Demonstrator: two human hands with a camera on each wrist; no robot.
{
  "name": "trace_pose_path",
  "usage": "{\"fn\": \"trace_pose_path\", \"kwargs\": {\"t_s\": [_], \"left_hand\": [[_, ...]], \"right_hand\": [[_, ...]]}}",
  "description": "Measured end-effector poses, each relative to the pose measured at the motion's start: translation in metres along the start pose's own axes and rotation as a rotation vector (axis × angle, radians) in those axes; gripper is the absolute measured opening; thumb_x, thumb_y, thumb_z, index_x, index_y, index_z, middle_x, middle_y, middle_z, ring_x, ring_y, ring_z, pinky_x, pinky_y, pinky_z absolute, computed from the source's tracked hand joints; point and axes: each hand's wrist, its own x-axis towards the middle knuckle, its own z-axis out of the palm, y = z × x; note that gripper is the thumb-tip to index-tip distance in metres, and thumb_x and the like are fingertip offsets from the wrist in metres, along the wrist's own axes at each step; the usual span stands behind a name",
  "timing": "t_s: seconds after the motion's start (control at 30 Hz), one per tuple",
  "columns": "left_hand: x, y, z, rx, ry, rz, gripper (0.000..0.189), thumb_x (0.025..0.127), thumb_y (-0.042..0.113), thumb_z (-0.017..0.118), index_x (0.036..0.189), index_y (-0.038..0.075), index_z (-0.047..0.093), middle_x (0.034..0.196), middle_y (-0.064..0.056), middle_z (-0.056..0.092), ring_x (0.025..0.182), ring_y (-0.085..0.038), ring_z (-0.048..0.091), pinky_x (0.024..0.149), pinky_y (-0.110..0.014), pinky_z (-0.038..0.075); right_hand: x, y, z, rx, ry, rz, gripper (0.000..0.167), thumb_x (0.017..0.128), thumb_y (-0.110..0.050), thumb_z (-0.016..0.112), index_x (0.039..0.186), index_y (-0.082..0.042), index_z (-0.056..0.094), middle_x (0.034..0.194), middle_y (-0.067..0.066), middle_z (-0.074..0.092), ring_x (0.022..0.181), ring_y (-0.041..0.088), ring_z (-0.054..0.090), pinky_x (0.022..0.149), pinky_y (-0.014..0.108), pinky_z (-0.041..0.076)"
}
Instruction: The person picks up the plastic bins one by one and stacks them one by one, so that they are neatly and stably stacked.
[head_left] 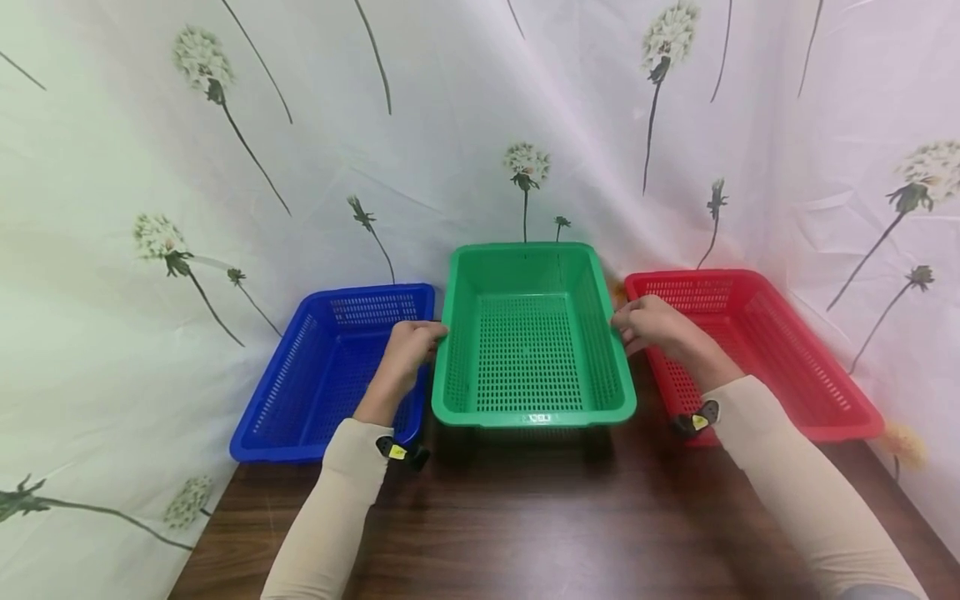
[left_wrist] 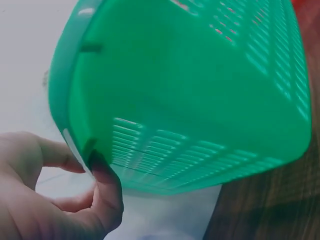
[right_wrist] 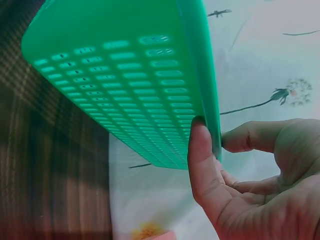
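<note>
A green perforated plastic basket (head_left: 528,420) is held between both hands in the middle of the head view, its inside bare. My left hand (head_left: 411,346) pinches the left rim, with fingers under the lip and thumb on the other side, as the left wrist view shows on the green basket (left_wrist: 190,85). On the opposite rim, my right hand (head_left: 651,323) grips in the same way; in the right wrist view its fingers (right_wrist: 201,160) press the outer wall just below the lip. A shadow lies on the table beneath the basket's front.
To the left a blue basket (head_left: 281,454) sits on the dark wooden table (head_left: 480,517). A red basket (head_left: 840,432) lies to the right, partly behind my right arm. Behind them hangs a white cloth (head_left: 450,125) printed with dandelions. Both wrists wear black straps.
</note>
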Motion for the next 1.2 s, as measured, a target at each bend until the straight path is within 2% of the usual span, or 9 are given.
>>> {"fn": "trace_pose_path", "kwargs": {"t_s": [0.13,0.27,0.4,0.5,0.63,0.73,0.83,0.93,1.2], "left_hand": [[0.001,0.005,-0.006,-0.145,-0.028,-0.037,0.04,0.101,0.013,0.061,0.131,-0.014,0.065,0.098,-0.007,0.073,0.087,-0.011,0.073,0.078,-0.024,0.063],[-0.001,0.011,-0.012,-0.196,-0.052,-0.054,0.042,0.102,0.012,0.059,0.135,-0.013,0.062,0.095,-0.003,0.071,0.086,-0.009,0.072,0.08,-0.025,0.063],[-0.004,0.02,-0.019,-0.2,-0.068,-0.035,0.043,0.105,0.014,0.058,0.138,-0.013,0.059,0.093,0.0,0.067,0.081,-0.007,0.067,0.08,-0.025,0.062],[-0.006,0.025,-0.026,-0.199,-0.073,-0.012,0.043,0.106,0.014,0.057,0.139,-0.013,0.058,0.088,0.001,0.063,0.075,-0.006,0.06,0.077,-0.024,0.059],[-0.009,0.032,-0.038,-0.187,-0.069,0.003,0.046,0.107,0.014,0.056,0.143,-0.015,0.054,0.098,-0.001,0.065,0.082,-0.005,0.067,0.082,-0.023,0.061],[-0.012,0.037,-0.048,-0.176,-0.059,0.018,0.049,0.107,0.015,0.056,0.145,-0.016,0.051,0.106,-0.003,0.068,0.089,-0.006,0.074,0.085,-0.024,0.063],[-0.015,0.041,-0.058,-0.17,-0.051,0.039,0.05,0.108,0.016,0.056,0.145,-0.018,0.05,0.104,-0.002,0.069,0.088,-0.006,0.076,0.083,-0.023,0.063],[-0.017,0.044,-0.068,-0.168,-0.053,0.044,0.051,0.108,0.018,0.057,0.145,-0.016,0.049,0.106,-0.002,0.069,0.089,-0.007,0.076,0.082,-0.023,0.064],[-0.02,0.047,-0.096,-0.19,-0.049,0.01,0.04,0.108,0.021,0.059,0.133,-0.009,0.054,0.105,-0.001,0.069,0.089,-0.008,0.076,0.081,-0.024,0.064]], "right_hand": [[-0.003,-0.008,-0.002,0.005,-0.004,-0.032,0.04,0.107,-0.021,0.061,0.133,0.01,0.06,0.123,0.023,0.064,0.095,0.027,0.072,0.097,0.045,0.064],[-0.006,-0.015,-0.004,0.013,-0.006,-0.047,0.04,0.107,-0.022,0.063,0.132,0.008,0.06,0.122,0.021,0.065,0.094,0.026,0.072,0.093,0.039,0.065],[-0.008,-0.024,-0.007,0.016,-0.005,-0.065,0.041,0.105,-0.023,0.065,0.132,0.007,0.06,0.122,0.022,0.067,0.094,0.027,0.074,0.092,0.039,0.065],[-0.007,-0.033,-0.007,0.04,-0.019,-0.079,0.04,0.106,-0.021,0.064,0.132,0.009,0.059,0.114,0.019,0.07,0.09,0.024,0.074,0.089,0.04,0.066],[-0.003,-0.047,-0.005,0.08,-0.05,-0.091,0.037,0.107,-0.015,0.058,0.131,0.013,0.058,0.103,0.015,0.071,0.086,0.022,0.073,0.085,0.04,0.067],[-0.003,-0.056,-0.001,0.076,-0.065,-0.1,0.038,0.108,-0.015,0.057,0.133,0.014,0.058,0.108,0.019,0.071,0.087,0.022,0.074,0.085,0.04,0.067],[-0.003,-0.065,0.004,0.077,-0.082,-0.111,0.039,0.108,-0.014,0.056,0.135,0.014,0.057,0.115,0.023,0.07,0.09,0.023,0.076,0.086,0.041,0.067],[-0.001,-0.075,0.009,0.093,-0.096,-0.12,0.04,0.108,-0.013,0.056,0.135,0.015,0.057,0.114,0.023,0.071,0.089,0.023,0.076,0.085,0.041,0.067],[0.006,-0.095,0.026,0.166,-0.126,-0.116,0.036,0.105,-0.011,0.057,0.131,0.015,0.057,0.106,0.02,0.072,0.084,0.022,0.075,0.081,0.039,0.067]]}}
